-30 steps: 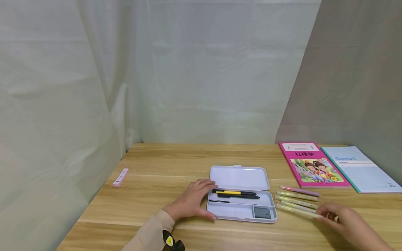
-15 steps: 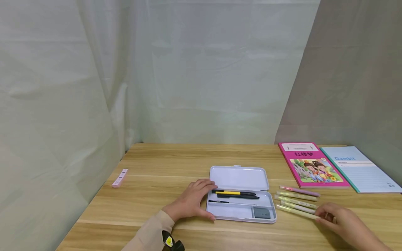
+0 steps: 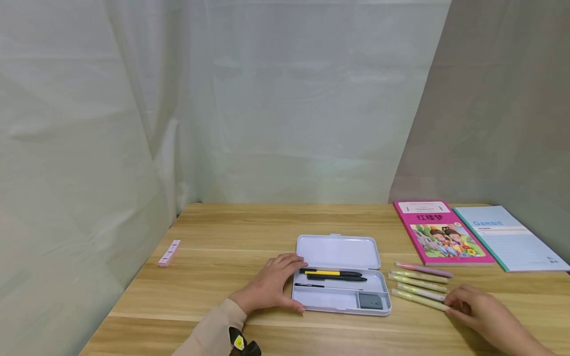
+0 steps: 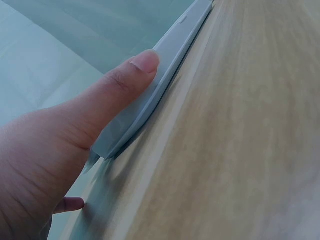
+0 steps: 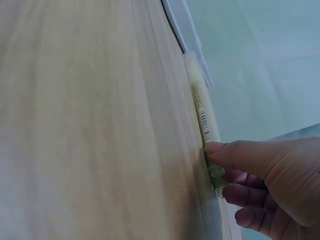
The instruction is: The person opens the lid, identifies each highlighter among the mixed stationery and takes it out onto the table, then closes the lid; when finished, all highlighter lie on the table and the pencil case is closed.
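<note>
My left hand (image 3: 273, 284) holds the left end of an open white pencil case (image 3: 327, 301), its thumb (image 4: 145, 62) along the front wall and its fingers at the back left corner. Inside the case lie a yellow-and-black pen (image 3: 331, 273), a black pen (image 3: 337, 278), a thin black-ended stick (image 3: 310, 285) and a dark grey block (image 3: 370, 301) in the small compartment. My right hand (image 3: 483, 309) pinches the right end of the nearest pale yellow highlighter (image 3: 418, 299), which bears a barcode label (image 5: 205, 122). The highlighter lies low along the tabletop.
Behind that highlighter, several more pens lie in a row: a white-bodied one (image 3: 420, 291), yellow ones (image 3: 418, 284) and a purple one (image 3: 425, 270). A pink book (image 3: 445, 240) and a blue notebook (image 3: 512, 242) lie back right. A small pink strip (image 3: 169, 253) lies far left.
The nearest highlighter, blurred a second ago, now lies still beside the others, with my right hand still on its end. My left hand and the pencil case have stayed put.
</note>
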Demonstrator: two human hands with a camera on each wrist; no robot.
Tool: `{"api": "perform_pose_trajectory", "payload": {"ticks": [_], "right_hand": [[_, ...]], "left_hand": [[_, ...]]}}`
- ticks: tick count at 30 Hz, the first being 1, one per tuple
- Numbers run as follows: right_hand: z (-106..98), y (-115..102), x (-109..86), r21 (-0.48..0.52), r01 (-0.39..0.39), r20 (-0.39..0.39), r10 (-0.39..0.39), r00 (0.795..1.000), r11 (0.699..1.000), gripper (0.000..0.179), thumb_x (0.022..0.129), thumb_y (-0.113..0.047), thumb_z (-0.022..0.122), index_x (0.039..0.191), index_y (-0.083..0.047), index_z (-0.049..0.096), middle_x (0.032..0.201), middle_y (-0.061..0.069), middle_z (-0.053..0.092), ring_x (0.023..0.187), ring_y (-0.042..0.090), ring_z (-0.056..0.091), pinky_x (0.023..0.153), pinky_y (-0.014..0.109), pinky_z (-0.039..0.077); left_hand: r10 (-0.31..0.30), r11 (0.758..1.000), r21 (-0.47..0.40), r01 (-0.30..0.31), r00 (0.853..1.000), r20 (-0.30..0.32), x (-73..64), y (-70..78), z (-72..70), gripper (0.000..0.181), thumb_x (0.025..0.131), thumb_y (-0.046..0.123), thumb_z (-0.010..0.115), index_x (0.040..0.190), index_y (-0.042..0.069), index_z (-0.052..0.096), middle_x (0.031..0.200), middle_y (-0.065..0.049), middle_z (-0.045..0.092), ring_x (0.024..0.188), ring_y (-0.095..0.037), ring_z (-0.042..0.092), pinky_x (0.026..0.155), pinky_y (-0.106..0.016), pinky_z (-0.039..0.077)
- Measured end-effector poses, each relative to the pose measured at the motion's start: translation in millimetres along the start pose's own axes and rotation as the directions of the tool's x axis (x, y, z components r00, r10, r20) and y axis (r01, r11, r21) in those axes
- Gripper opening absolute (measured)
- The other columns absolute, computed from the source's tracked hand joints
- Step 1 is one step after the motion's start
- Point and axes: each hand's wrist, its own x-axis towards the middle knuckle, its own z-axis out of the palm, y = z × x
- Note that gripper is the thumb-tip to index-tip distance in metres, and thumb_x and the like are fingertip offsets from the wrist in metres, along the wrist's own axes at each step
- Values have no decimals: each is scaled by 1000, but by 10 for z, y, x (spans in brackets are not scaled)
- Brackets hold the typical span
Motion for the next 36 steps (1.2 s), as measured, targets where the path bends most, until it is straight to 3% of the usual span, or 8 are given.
{"api": "perform_pose_trajectory", "payload": {"ticks": [4, 17, 25, 31, 36], "right_hand": [[12, 0, -22, -16, 23, -35, -23, 999, 1000, 23, 71, -7, 81, 78, -21, 63, 71, -22, 42, 63, -11, 32, 49, 17, 33], [-82, -67, 3, -4, -66, 66, 66, 996, 998, 15, 76, -15, 79, 82, -20, 65, 71, -15, 47, 63, -7, 34, 51, 17, 35], [-99, -78, 55, 35, 49, -63, -47, 997, 998, 23, 72, -9, 81, 80, -22, 64, 74, -22, 48, 64, -11, 36, 50, 17, 36], [-177, -146, 131, 71, 76, -94, -69, 993, 995, 20, 74, -9, 79, 81, -22, 65, 72, -23, 49, 64, -11, 37, 49, 17, 35], [-270, -185, 230, 92, 95, -78, -88, 993, 991, 18, 76, -12, 79, 85, -19, 65, 77, -18, 55, 67, -10, 38, 49, 17, 36]], "left_hand": [[5, 1000, 7, -5, 1000, 1, 5, 11, 8, 96, 64, 71, 72, 142, 22, 44, 148, 2, 43, 141, -22, 34, 113, -50, 34], [39, 998, 55, -38, 999, -9, 15, 27, -7, 97, 64, 72, 72, 142, 20, 45, 148, -1, 44, 141, -24, 35, 114, -48, 33], [41, 992, 118, -40, 999, -10, -11, 36, -81, 98, 62, 72, 72, 141, 19, 46, 147, -2, 46, 139, -24, 37, 115, -48, 31], [61, 990, 129, -58, 998, -26, -27, 43, -128, 100, 59, 72, 73, 140, 19, 47, 148, -6, 44, 137, -26, 40, 114, -48, 33], [65, 992, 111, -58, 996, -60, -15, 22, -156, 103, 57, 70, 75, 140, 17, 47, 148, -9, 43, 136, -29, 41, 113, -49, 35]]}}
